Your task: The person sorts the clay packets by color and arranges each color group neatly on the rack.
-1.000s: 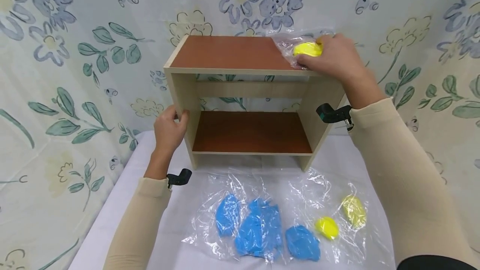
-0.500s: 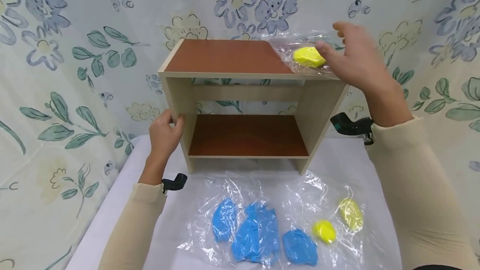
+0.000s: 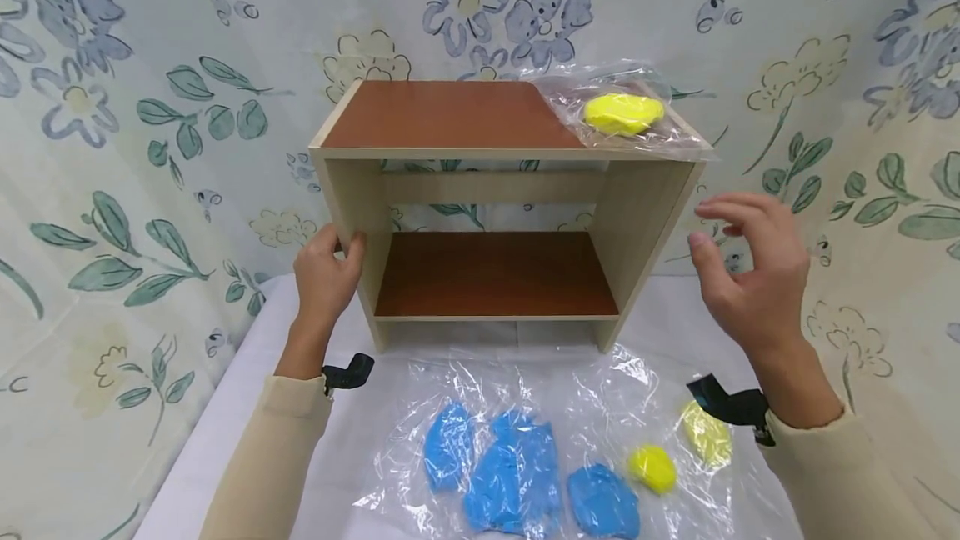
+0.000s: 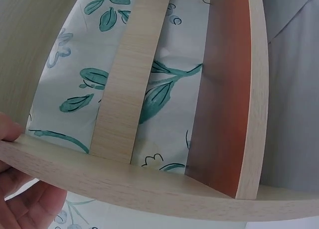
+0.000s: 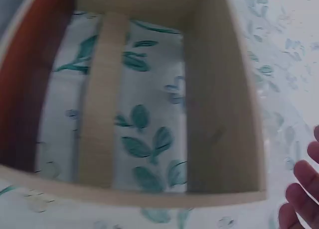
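The left hand [image 3: 324,273] pinched the shelf unit [image 3: 495,187] by its left side panel [image 3: 360,198], apparently steadying it near the tabletop's [image 3: 667,307] far edge; the right hand [image 3: 761,269], fingers [image 3: 750,206] parted and empty, hung below the yellow lump [image 3: 622,113] bagged at the top board's [image 3: 450,115] right end.

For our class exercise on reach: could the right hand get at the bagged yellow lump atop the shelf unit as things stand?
Probably yes: the right hand looks empty beside the shelf unit, and nothing visible blocks its way up to the yellow lump, though the clear bag covers it.
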